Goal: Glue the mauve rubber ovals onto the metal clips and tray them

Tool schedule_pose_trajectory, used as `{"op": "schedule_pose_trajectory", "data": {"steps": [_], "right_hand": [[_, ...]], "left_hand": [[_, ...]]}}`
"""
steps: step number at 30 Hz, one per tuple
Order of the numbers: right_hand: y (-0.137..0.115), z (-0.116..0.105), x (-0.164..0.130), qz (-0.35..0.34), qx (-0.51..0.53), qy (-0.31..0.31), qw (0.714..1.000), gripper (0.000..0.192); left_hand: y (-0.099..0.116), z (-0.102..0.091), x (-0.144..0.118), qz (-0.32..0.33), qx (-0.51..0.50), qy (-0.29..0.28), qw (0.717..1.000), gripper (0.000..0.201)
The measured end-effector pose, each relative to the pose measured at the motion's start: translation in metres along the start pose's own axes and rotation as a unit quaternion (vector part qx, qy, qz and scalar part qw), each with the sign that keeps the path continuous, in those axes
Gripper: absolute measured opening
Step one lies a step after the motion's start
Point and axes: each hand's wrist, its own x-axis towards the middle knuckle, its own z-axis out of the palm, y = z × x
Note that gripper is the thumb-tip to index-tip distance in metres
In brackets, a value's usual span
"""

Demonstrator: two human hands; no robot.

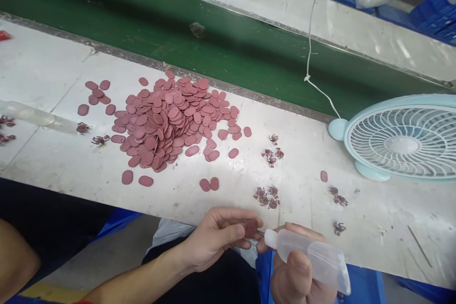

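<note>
My left hand (217,237) pinches a dark red oval disc (251,228) between thumb and fingers, over the front edge of the table. In my right hand (299,270) is a translucent squeeze bottle (309,251), lying tilted with its white cap toward the disc. The bottle's thin tip meets or nearly touches the disc; I cannot tell which. Beyond both hands lies a large heap of reddish oval discs (167,123). Small clusters of dark red and white pieces (268,196) sit on the table just past my hands.
A pale blue fan (402,140) stands at the right, its white cord (309,47) running upward. Another clear bottle (42,118) lies at the left. A green conveyor belt (213,42) runs behind the white table (295,190). Another person's arm (16,256) shows at lower left.
</note>
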Motion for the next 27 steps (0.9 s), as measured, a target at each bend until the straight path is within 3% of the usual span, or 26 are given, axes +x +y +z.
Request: {"op": "schedule_pose_trajectory", "data": {"steps": [4, 10, 18, 25, 27], "right_hand": [[-0.003, 0.003, -0.001, 0.012, 0.038, 0.016, 0.999, 0.017], [0.002, -0.007, -0.004, 0.018, 0.007, -0.031, 0.999, 0.015], [-0.001, -0.013, -0.003, 0.032, 0.041, -0.072, 0.996, 0.020], [0.001, -0.012, -0.008, 0.026, 0.015, -0.044, 0.999, 0.019], [0.000, -0.018, -0.004, 0.051, 0.060, -0.062, 0.995, 0.022]], "left_hand": [[-0.001, -0.001, -0.001, 0.003, -0.008, 0.010, 1.000, 0.033], [0.000, 0.000, -0.001, 0.002, -0.013, 0.003, 1.000, 0.033], [0.001, 0.000, -0.002, -0.002, -0.029, 0.008, 1.000, 0.032], [-0.001, 0.001, -0.002, -0.002, -0.020, 0.009, 1.000, 0.033], [-0.001, 0.001, -0.002, 0.002, -0.023, 0.004, 1.000, 0.031]]}}
